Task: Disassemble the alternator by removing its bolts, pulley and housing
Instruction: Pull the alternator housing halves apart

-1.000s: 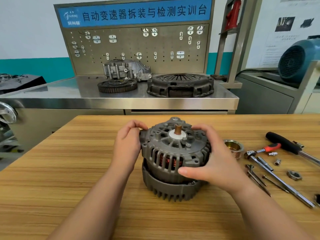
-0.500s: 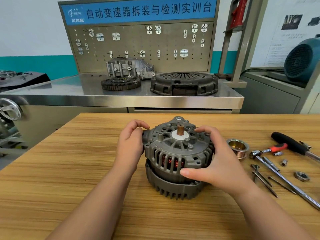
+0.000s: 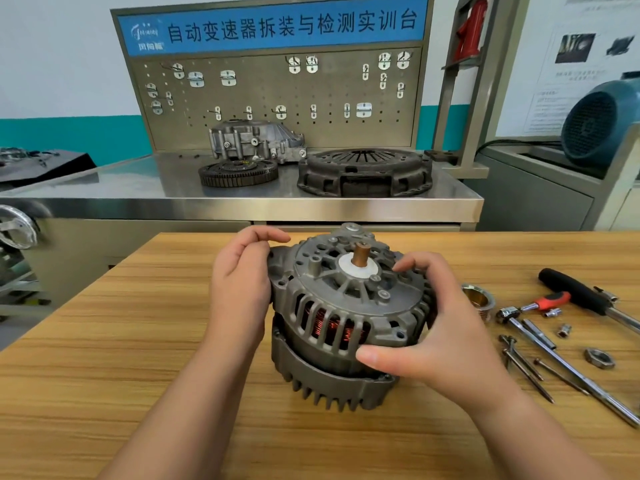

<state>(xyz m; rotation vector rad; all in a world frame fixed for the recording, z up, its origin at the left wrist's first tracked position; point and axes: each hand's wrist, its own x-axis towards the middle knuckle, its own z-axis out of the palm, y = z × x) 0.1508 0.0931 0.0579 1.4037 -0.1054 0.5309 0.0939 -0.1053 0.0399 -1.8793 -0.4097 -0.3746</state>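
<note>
The alternator stands on the table, pulley and bolts lying to its right.

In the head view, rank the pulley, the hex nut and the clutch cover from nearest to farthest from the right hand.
1. Pulley, on the table right beside the right hand.
2. Hex nut, farther right on the table.
3. Clutch cover, back on the steel bench.

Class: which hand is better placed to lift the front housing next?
Right, probably. The right hand spans the front housing, thumb at its lower edge, fingers on top; the left hand only grips its side lug.
</note>
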